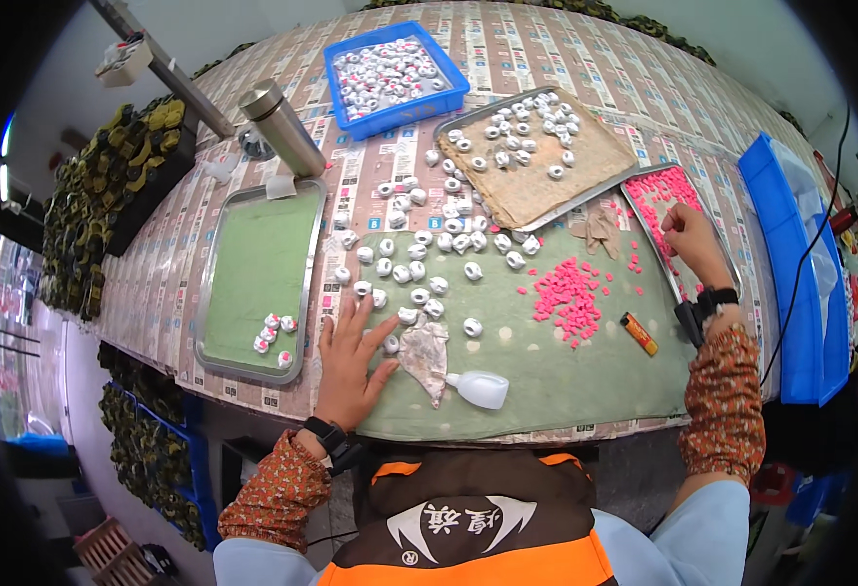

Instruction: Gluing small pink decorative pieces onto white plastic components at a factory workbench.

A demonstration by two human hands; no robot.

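My left hand [353, 366] lies with fingers spread at the left edge of a green cloth [585, 391]. Its fingertips are close to small white-and-black pieces [408, 315] scattered there, beside a stained rag [423, 354] and a white squeeze bottle [481, 390]. Over at the right, my right hand [694, 244] is above a metal tray of small pink pieces [665, 186], thumb and fingers pinched together; whatever is between them is too small to make out. A loose heap of pink pieces [568, 301] sits on the cloth, left of a yellow-and-red tube [639, 334].
A green-lined tray [258, 264] at left holds several white pieces with pink parts. Behind stand a steel flask [283, 127], a blue bin [395, 119] full of such pieces, and a brown-lined tray [536, 181] with white pieces. A blue crate [795, 283] borders the right side.
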